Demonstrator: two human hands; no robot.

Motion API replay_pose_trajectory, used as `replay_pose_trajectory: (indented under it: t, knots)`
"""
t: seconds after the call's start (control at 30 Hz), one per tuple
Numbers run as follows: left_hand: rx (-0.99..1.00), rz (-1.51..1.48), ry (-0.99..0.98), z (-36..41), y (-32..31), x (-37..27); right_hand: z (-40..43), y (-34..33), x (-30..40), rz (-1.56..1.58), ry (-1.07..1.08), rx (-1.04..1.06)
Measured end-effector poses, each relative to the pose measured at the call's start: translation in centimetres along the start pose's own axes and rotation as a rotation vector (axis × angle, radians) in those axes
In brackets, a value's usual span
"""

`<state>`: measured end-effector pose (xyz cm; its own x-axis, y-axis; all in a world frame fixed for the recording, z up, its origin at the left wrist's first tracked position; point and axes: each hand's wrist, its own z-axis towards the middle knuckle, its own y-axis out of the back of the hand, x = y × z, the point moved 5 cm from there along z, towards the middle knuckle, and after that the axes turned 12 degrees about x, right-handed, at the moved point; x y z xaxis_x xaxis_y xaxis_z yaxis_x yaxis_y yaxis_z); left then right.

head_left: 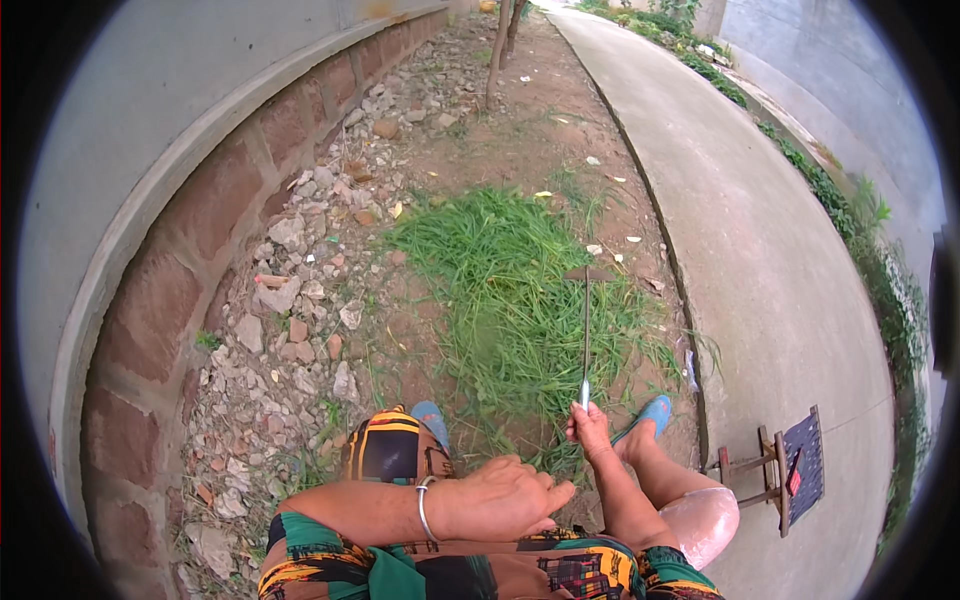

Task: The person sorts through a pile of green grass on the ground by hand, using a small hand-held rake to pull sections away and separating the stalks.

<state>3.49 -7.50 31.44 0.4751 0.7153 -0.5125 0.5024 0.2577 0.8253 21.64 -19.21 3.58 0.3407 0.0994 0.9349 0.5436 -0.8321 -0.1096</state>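
Observation:
My right hand (589,428) is closed around the silver handle of a small hoe (586,330), whose long thin shaft points away from me. The hoe's flat crosswise blade (589,275) lies over the right side of a heap of cut green grass (517,300). Bent across my body, my left hand (517,495) wears a metal bangle at the wrist. Its fingers are curled and it shows no object, but the palm side is hidden. My feet in blue slippers stand on either side of the near end of the grass.
Stone rubble (281,296) covers the ground at the left, beside a stone-based wall (214,199). A concrete path (757,247) with a raised edge runs along the right. A small folding stool (802,472) lies on it. Thin tree trunks (498,60) stand farther ahead.

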Motion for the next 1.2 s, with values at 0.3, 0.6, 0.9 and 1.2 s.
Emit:
replay_pose_trajectory:
  t: [0.3, 0.6, 0.9, 1.2]
  knots:
    - [-0.035, -0.008, -0.018, -0.2, -0.1, 0.2, -4.2, 1.7, -9.2, -0.217, -0.614, 0.006]
    - [-0.066, 0.011, -0.031, -0.4, 0.2, -0.1, -0.3, -0.4, 0.6, -0.113, -0.044, -0.015]
    - [-0.052, 0.026, -0.025, -0.4, 0.1, 0.0, -2.5, 0.7, -8.4, -0.426, -0.467, 0.074]
    - [-0.056, 0.04, -0.012, -0.4, 0.0, -0.1, -0.7, -0.6, 1.8, -0.057, -0.113, 0.014]
